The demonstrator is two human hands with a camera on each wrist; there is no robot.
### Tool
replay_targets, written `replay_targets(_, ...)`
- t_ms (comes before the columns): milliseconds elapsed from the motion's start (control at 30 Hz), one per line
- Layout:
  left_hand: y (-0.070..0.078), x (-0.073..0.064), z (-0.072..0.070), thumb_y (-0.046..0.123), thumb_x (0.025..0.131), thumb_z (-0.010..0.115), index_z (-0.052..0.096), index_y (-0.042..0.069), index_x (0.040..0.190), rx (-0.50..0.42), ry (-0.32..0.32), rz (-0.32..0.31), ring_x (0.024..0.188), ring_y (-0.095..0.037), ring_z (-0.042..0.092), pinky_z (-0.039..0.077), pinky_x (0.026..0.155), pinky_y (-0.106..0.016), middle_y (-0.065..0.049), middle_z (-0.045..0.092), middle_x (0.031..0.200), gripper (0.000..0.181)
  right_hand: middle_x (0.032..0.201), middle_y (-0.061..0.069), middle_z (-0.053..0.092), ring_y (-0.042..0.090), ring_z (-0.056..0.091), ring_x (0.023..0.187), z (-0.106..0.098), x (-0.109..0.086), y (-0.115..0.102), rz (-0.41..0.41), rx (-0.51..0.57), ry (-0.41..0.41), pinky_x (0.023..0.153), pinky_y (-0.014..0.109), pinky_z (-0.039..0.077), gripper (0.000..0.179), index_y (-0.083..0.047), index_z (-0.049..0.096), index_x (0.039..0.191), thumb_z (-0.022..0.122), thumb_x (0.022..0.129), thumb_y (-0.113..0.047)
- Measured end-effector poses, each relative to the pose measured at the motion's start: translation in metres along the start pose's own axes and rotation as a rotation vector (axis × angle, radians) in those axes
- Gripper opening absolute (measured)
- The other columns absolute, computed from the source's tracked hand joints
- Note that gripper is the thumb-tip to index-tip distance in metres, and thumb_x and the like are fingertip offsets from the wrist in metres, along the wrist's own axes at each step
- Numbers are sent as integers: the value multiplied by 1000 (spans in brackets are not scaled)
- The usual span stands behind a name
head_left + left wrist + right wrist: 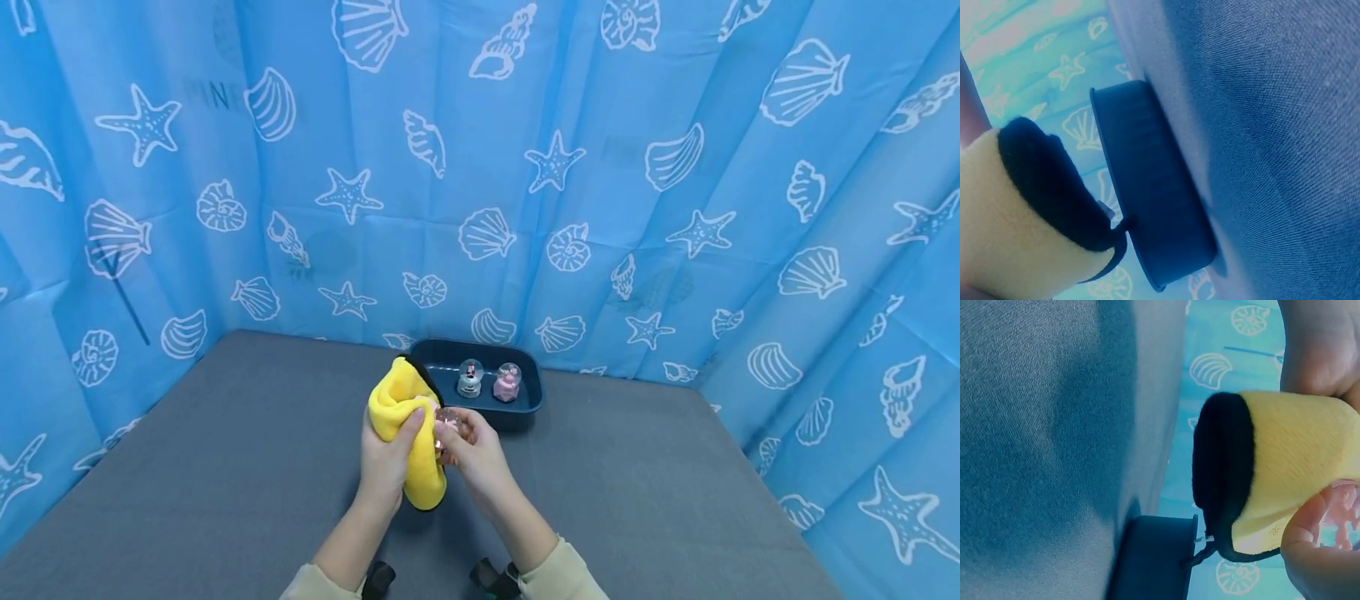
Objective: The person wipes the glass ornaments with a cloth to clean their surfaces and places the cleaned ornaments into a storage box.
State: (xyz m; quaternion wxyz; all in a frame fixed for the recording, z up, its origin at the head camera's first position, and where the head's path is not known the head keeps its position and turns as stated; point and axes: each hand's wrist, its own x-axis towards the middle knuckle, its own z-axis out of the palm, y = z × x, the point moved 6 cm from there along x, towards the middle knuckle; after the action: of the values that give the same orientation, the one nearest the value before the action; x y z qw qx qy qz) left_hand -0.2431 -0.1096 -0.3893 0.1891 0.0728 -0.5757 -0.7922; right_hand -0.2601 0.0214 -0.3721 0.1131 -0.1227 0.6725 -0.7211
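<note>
My left hand grips a folded yellow cloth with black edging, which hangs down below the fingers. Beside it, my right hand holds a small snow globe by fingers and thumb. The cloth lies against the globe's left side and covers part of it. In the right wrist view a pink figure shows through the clear dome behind the thumb. Both hands are raised over the table, just in front of the dark blue tray.
Inside the tray stand two more snow globes, one with a white base and one with a pink base. A grey cloth covers the table. Behind it hangs a blue curtain printed with shells and starfish.
</note>
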Motion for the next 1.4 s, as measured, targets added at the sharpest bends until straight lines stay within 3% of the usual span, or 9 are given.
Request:
replay_targets(167,-1,0,-3,22,96,62,34,3,138,5,32,-43,101,-21,52,46,85,-27,-12,49,120,54,108,10,58,19,57,89,-2,-1,1,-14,6,17,76,28,51,45,6,46,131,62,97,-19)
replay_targets(367,2,2,-6,23,97,60,36,0,135,-36,23,-68,98,-16,53,46,83,-24,-10,49,115,50,116,14,57,19,56,93,-10,-1,-2,-76,-16,11,83,29,51,45,5,47,134,63,95,-11)
replay_targets(533,4,2,-2,17,94,64,34,0,136,-45,-55,-74,96,-17,54,47,83,-26,-10,50,114,54,121,18,57,20,57,95,-14,-1,-6,-128,-57,9,88,32,51,47,3,47,136,64,93,-4)
replay_targets(700,2,2,4,10,90,68,31,2,137,-30,-120,-51,95,-19,55,50,81,-30,-12,50,114,61,128,19,54,23,58,102,-10,0,-6,-113,-121,3,91,35,51,53,1,44,139,66,92,-5)
replay_targets(867,1,3,2,6,89,68,32,3,136,-69,-66,-12,95,-18,57,52,81,-29,-12,50,113,59,133,19,51,25,56,107,-5,0,-5,-84,-143,-37,93,38,49,57,2,38,144,62,96,-16)
replay_targets(1033,3,2,1,8,89,69,33,3,136,-67,-50,17,96,-18,57,51,82,-28,-11,50,115,59,116,14,56,23,56,96,-2,2,-6,-70,-148,-31,81,36,51,54,0,40,142,58,99,-27)
replay_targets(1233,3,1,2,10,93,65,34,3,134,-80,-57,16,94,-18,58,51,82,-28,-10,52,111,52,101,8,57,17,58,83,0,3,-6,-84,-95,27,76,31,51,49,2,47,135,64,96,-23)
replay_targets(1400,3,1,-1,16,96,61,35,1,134,-45,-18,-10,96,-17,55,48,83,-26,-9,51,112,48,104,10,60,17,58,85,-3,1,-5,-100,-74,56,76,29,51,47,2,50,134,65,95,-18)
